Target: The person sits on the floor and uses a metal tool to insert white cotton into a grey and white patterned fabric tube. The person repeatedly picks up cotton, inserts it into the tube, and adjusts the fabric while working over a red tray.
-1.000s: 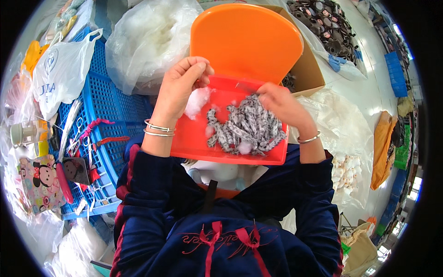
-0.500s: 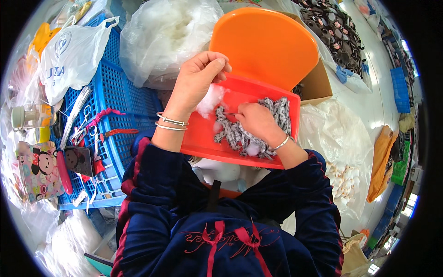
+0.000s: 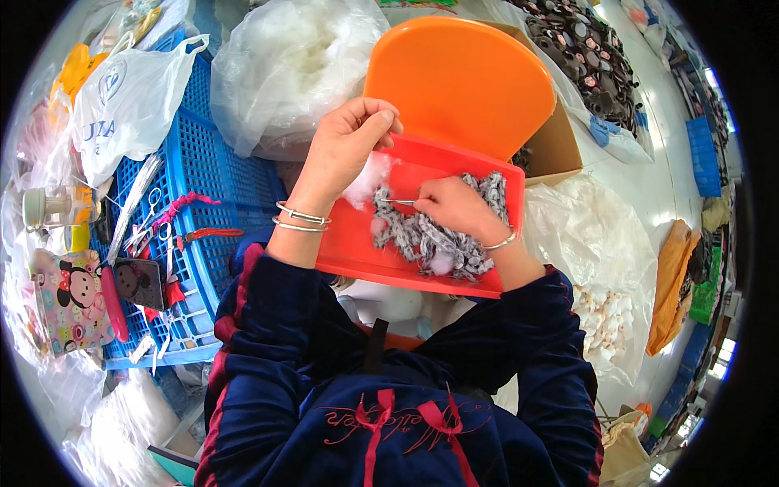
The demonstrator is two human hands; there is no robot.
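My left hand [image 3: 347, 144] is raised over the far left part of a red plastic tray [image 3: 345, 247], its fingers pinched together. Whatever they hold, if anything, is too small or hidden to make out. Inside the tray, my right hand [image 3: 461, 209] grips a thin metal tool [image 3: 398, 201] whose tip points left. That tip is at the left part of a pile of grey-and-white fabric pieces [image 3: 442, 243]. White fluffy stuffing [image 3: 369, 180] lies in the tray below my left hand. A small tuft of it [image 3: 441, 264] sits on the near part of the pile.
An orange plastic seat [image 3: 458, 85] stands behind the tray, beside a cardboard box [image 3: 560, 150]. Left is a blue crate [image 3: 235, 195] with scissors [image 3: 150, 207] and a phone [image 3: 139, 282] on it. A bag of stuffing [image 3: 296, 73] is far left; clear plastic sheeting [image 3: 596, 243] spreads right.
My right hand has shifted very slightly, and more of the metal tool shows. The left hand is a touch lower, still pinched. The tray's contents look nearly the same.
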